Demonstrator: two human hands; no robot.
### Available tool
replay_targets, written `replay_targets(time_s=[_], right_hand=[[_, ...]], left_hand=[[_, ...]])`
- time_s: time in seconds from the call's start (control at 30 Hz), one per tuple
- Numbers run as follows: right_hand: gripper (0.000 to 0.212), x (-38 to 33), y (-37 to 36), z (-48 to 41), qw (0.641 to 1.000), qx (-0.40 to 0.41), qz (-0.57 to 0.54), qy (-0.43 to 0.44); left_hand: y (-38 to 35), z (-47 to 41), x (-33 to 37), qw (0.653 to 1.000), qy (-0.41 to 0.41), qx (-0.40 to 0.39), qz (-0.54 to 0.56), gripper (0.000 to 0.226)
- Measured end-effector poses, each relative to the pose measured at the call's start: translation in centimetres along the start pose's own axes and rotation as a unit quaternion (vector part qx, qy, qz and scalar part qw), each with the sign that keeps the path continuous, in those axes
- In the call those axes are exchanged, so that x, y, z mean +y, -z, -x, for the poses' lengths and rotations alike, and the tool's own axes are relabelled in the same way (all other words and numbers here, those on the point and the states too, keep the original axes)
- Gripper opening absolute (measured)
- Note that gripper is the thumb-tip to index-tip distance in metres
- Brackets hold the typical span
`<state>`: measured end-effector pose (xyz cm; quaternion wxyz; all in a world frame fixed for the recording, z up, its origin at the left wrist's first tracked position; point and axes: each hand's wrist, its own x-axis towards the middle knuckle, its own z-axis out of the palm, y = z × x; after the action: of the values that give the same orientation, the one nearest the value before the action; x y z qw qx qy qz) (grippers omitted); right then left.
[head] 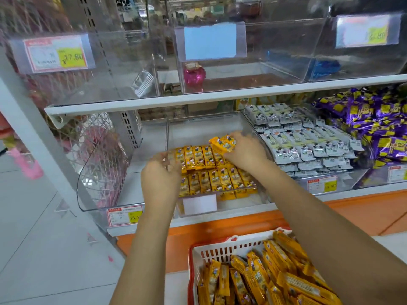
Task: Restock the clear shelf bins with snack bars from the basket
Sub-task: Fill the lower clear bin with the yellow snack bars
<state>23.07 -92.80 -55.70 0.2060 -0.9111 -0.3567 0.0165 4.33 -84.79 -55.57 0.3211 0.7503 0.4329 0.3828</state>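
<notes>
A clear shelf bin (198, 128) on the lower shelf holds two neat rows of yellow snack bars (211, 170). My right hand (246, 153) grips a small bunch of yellow bars (223, 144) above the back row. My left hand (160, 177) hovers at the bin's left front with fingers curled, blurred; it seems to hold nothing. Below, a red and white basket (220, 247) is full of several more yellow bars (264, 278).
To the right sit bins of white bars (308, 142) and purple packs (378, 124). The bin to the left (105, 164) has pink items behind it. Upper clear bins (242, 62) are nearly bare, with one pink candy (193, 74). Price tags line the shelf edge.
</notes>
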Motion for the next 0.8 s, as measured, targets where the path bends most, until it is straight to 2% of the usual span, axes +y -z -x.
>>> replay_targets(time_s=[0.13,0.23,0.43,0.57,0.67,0.77,0.8], right_hand=[[0.054,0.1,-3.7,-4.9,0.995,-0.043,0.029,-0.081],[0.043,0.0,-5.8,-5.9,0.993,-0.033,0.01,-0.11],[0.043,-1.2,-6.1,-5.6,0.995,-0.086,0.004,-0.039],[0.043,-0.3,-5.9,-5.2,0.993,-0.097,-0.06,-0.031],[0.044,-0.2,-5.2,-3.8,0.99,-0.078,-0.106,-0.054],[0.017,-0.3,-3.6,-1.0,0.989,-0.003,-0.15,-0.013],[0.019,-0.4,-2.8,0.6,0.986,0.023,-0.167,0.008]], left_hand=[[-0.9,-0.3,-1.3,0.999,-0.047,0.012,0.006,0.038],[-1.1,-0.3,-2.2,0.999,-0.024,0.032,0.03,0.032],[-0.5,-0.8,-2.4,0.997,-0.008,0.03,0.073,0.025],[-0.4,-0.6,-2.6,0.997,-0.017,0.022,0.077,0.025],[-0.2,-0.1,-2.7,0.996,-0.024,0.015,0.08,0.025],[0.4,1.2,-2.9,0.995,-0.045,0.024,0.085,0.019],[0.8,1.9,-3.0,0.994,-0.05,0.035,0.089,0.015]])
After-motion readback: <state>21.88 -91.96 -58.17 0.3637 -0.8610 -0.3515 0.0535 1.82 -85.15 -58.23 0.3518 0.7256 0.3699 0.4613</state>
